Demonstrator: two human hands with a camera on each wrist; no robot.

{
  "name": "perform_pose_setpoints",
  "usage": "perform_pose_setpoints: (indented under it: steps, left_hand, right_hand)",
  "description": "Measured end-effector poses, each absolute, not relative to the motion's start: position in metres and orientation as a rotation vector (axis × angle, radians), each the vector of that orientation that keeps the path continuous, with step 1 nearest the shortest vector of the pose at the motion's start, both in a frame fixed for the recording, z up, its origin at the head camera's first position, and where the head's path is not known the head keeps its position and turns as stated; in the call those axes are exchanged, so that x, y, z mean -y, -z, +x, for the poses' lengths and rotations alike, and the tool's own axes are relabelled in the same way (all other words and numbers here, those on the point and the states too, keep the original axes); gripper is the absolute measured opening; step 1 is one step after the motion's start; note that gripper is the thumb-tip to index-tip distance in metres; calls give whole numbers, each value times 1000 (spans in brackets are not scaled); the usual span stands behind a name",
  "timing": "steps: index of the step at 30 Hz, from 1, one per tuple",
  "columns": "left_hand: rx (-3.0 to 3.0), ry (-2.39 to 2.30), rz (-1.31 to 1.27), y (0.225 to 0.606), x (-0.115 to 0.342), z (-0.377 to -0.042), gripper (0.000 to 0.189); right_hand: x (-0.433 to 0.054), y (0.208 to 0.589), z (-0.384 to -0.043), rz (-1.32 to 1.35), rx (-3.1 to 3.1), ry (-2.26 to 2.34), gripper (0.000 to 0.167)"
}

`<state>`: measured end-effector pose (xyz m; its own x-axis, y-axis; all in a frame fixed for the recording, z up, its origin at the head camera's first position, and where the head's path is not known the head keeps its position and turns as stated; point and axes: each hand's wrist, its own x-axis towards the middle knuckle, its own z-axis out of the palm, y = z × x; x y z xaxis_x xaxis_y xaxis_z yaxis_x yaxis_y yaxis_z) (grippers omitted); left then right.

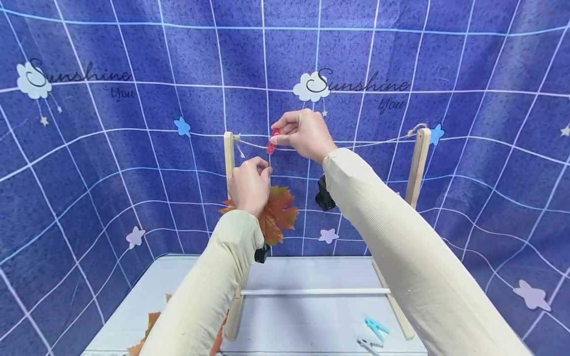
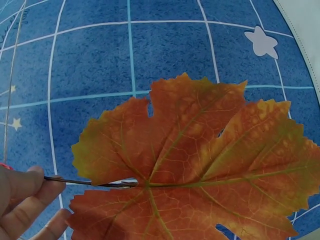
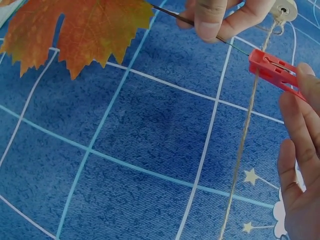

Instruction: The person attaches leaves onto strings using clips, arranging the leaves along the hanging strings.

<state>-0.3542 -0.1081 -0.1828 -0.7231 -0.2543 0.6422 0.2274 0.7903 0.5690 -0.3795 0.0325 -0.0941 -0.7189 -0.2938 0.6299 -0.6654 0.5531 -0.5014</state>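
An orange-green artificial maple leaf [image 2: 190, 150] hangs by its thin dark stem [image 2: 90, 183], which my left hand [image 1: 251, 185] pinches between thumb and fingers. Just above, my right hand [image 1: 307, 133] pinches a red clothespin [image 1: 272, 142] by its handle end. In the right wrist view the clothespin's nose sits over the twine [image 3: 245, 130], with the stem's thin tip reaching right to that nose. The twine runs between two wooden posts and sags slightly in the middle.
The left post [image 1: 229, 148] and right post [image 1: 418, 168] belong to a wooden frame with a white crossbar [image 1: 311, 292] on the white table [image 1: 303, 321]. A blue clothespin [image 1: 376, 327] and a grey clothespin [image 1: 368, 344] lie front right. More leaves [image 1: 149, 324] lie front left.
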Motion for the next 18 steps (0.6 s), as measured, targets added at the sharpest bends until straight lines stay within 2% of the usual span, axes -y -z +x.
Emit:
perform_pose_setpoints:
  steps: [18]
  left_hand:
    - [2278,878,7,194,110,-352,17]
  right_hand:
    - [-37,102,-371,783,2435,-1042,49]
